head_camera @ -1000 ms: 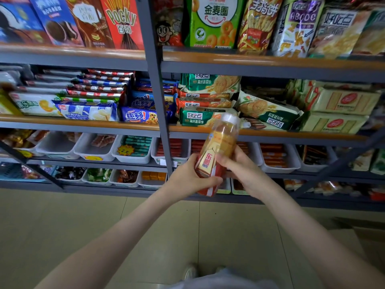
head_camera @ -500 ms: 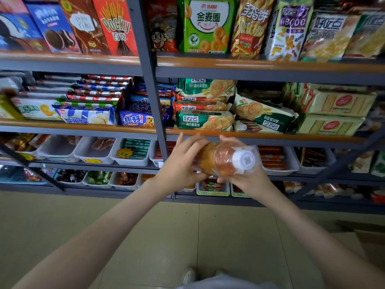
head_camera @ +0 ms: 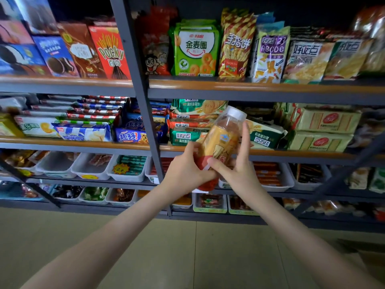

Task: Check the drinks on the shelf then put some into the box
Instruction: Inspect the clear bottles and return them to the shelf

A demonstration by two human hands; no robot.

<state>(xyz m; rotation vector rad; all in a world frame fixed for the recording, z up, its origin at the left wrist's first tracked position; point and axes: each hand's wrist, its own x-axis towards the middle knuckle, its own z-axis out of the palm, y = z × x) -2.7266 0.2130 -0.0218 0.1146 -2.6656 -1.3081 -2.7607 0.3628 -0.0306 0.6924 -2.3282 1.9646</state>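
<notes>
Plainly, both hands were on one bottle [head_camera: 223, 142], held in the air near the middle of the view, in front of the rack's middle shelf [head_camera: 291, 153]. The bottle leaned, its white cap [head_camera: 236, 112] pointing toward 1 o'clock and its red base toward 7 o'clock. Its body showed an orange-yellow label, with clear plastic just under the cap. The left hand [head_camera: 185, 170] gripped the lower end from the 8 o'clock side, fingers curled round the red base. The right hand [head_camera: 235, 174] held the bottle from the 4 o'clock side: the thumb lay across the front of the label, one finger [head_camera: 245, 132] stretched straight up along the bottle's right edge, and the others went behind, out of sight. Stacked biscuit packs [head_camera: 187, 136] lay on the middle shelf behind the bottle. On the top shelf [head_camera: 250, 85] a green bag [head_camera: 195, 51] stood at 12 o'clock and a red Pocky box [head_camera: 110, 53] at 10 o'clock. A grey post [head_camera: 133, 65] ran up the rack just to the 9 o'clock side of the hands. White trays [head_camera: 91, 171] of small snacks lined the lower shelf at 8 o'clock. Beige floor [head_camera: 187, 247] filled the view at 6 o'clock, between the two bare forearms.
</notes>
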